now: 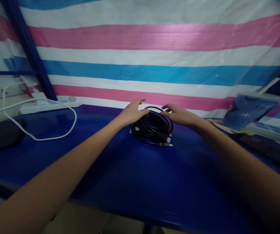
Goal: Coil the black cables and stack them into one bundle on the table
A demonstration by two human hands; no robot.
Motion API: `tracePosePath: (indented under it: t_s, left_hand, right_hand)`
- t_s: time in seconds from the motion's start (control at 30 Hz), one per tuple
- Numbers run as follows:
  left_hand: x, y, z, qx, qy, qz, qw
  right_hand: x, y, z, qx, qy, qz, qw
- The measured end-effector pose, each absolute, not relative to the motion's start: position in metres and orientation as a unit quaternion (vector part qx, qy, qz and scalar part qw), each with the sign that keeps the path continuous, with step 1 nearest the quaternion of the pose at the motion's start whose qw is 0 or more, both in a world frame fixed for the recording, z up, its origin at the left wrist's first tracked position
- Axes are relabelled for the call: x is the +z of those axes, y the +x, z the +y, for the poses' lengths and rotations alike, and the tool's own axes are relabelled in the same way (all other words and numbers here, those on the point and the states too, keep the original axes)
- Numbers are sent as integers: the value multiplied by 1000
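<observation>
A glossy dark blue table (120, 182) is filling most of the view, its near edge curving across the bottom of the picture, and a coil of black cable (152, 127) is lying on it toward the far side, roughly in the middle. Everything else is placed here by that coil.

The left hand (132, 112) is resting on the coil's left rim, fingers loosely spread and flat, palm down. The right hand (179, 115) is lying on the coil's right rim in the same way, fingers stretched out toward the left hand, with nothing pinched between them. Both forearms are reaching in from the near corners. Small pale connector ends are showing at the coil's near side, on the table.

Behind the coil, a striped sheet (154, 48) in white, pink and light blue is hanging as a backdrop, meeting the table just past the hands. Far to the coil's left, a white power strip (49, 105) is lying along the foot of the sheet, with a white cord (57, 133) looping from it across the table. A dark blue post (25, 45) is rising behind that strip. Further left, a dark flat object (1, 135) is sitting at the edge. To the coil's right, a blue printed packet (249, 112) is resting on a stack of flat things.
</observation>
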State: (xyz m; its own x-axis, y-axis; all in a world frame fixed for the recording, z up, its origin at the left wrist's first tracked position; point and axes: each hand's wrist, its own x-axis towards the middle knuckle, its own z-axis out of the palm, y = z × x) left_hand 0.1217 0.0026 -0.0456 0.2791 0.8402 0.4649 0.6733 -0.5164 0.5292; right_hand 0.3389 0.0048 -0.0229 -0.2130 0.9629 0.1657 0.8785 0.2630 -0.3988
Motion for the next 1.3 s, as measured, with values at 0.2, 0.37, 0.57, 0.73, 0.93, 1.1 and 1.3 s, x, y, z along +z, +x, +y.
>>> tracePosePath:
  t_s: [0.2,0.37,0.57,0.73,0.93,1.1,1.3]
  left_hand:
    - [-48,110,-4,190,921,332,-75]
    - [-49,93,7,186,910,363,-75]
    - [-59,81,15,226,888,397,54]
    - [-65,97,11,310,844,395,187]
    - [-66,114,5,254,856,407,192]
    - [-67,120,5,362,812,394,232]
    - [-64,123,0,437,777,398,215]
  right_hand:
    - [-42,314,0,78,-579,-788,191]
    - [-44,321,3,114,-567,-777,248]
    - [-49,357,14,160,-542,-788,245]
    - [-50,367,15,169,-528,-813,181]
    - [-42,351,2,186,-505,-820,197]
    - [-44,344,-5,210,-508,-811,201]
    - [-45,351,-3,239,-505,-802,214]
